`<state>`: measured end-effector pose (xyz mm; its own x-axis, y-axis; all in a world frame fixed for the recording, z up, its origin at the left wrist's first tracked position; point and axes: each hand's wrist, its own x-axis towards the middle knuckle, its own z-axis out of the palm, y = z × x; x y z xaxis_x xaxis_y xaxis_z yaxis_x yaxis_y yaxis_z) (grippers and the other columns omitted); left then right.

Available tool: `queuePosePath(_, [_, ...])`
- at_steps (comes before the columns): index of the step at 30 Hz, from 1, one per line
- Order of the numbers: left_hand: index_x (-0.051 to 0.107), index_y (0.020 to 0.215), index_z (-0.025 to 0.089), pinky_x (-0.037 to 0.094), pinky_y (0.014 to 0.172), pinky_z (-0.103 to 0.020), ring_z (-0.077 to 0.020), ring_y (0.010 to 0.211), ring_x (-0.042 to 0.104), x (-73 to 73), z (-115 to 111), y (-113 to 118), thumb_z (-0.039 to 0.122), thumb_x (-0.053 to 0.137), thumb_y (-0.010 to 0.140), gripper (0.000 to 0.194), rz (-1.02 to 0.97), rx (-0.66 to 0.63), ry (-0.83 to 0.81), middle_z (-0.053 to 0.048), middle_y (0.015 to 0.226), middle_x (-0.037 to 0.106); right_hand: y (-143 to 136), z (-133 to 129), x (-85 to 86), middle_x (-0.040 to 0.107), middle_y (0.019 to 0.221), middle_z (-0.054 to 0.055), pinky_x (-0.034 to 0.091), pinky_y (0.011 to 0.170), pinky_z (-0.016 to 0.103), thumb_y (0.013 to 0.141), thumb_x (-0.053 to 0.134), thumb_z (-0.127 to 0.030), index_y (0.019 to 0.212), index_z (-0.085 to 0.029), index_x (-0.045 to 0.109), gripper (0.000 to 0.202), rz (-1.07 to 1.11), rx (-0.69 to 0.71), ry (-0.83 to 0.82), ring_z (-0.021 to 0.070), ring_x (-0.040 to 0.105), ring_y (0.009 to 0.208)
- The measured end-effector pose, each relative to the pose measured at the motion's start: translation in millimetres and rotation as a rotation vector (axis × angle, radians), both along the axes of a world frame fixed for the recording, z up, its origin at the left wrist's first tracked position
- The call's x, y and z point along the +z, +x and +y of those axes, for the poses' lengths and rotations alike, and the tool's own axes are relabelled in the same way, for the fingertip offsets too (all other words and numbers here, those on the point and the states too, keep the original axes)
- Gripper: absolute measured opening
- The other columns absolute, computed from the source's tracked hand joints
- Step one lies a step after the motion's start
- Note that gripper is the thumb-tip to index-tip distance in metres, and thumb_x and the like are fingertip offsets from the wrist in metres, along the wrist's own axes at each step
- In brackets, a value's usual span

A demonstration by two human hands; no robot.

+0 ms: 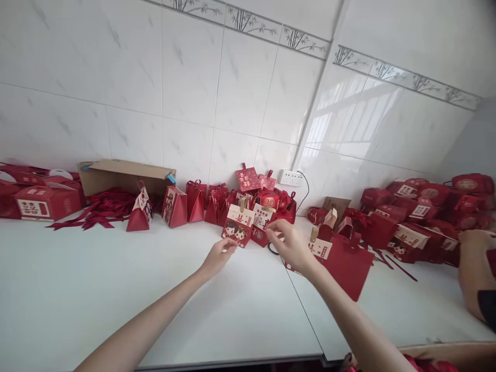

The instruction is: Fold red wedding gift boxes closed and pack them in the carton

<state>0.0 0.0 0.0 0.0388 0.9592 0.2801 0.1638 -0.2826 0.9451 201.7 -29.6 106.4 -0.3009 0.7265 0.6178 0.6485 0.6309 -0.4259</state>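
Box (237, 230) sits nr worktop's (174, 294) back edge; my L hand (220, 253) pinches its bottom, can't tell if R hand (290, 244) grips 2nd box (259, 221). Prob placing; next needs soft touch.

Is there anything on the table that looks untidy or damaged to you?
The ribbons look untidy: they lie tangled at the cardboard box's opening, ends trailing over the table. No clear damage shows.
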Motion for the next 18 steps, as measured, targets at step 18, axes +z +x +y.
queuePosePath(18, [0.044, 0.106, 0.019, 0.05, 0.081, -0.033, -0.0196, 0.1, 0.057, -38.8, 17.7, -15.3, 0.034, 0.047, 0.078, 0.032, -0.272, 0.447, -0.113, -0.011, 0.108, 0.053, -68.5, 113.5, -102.7, 0.062, 0.097, 0.01, 0.048, 0.078, 0.041, 0.081, 0.035, -0.023, 0.108, -0.017, 0.051, 0.032, 0.398, -0.064, -0.033, 0.0233, 0.059, 0.089])
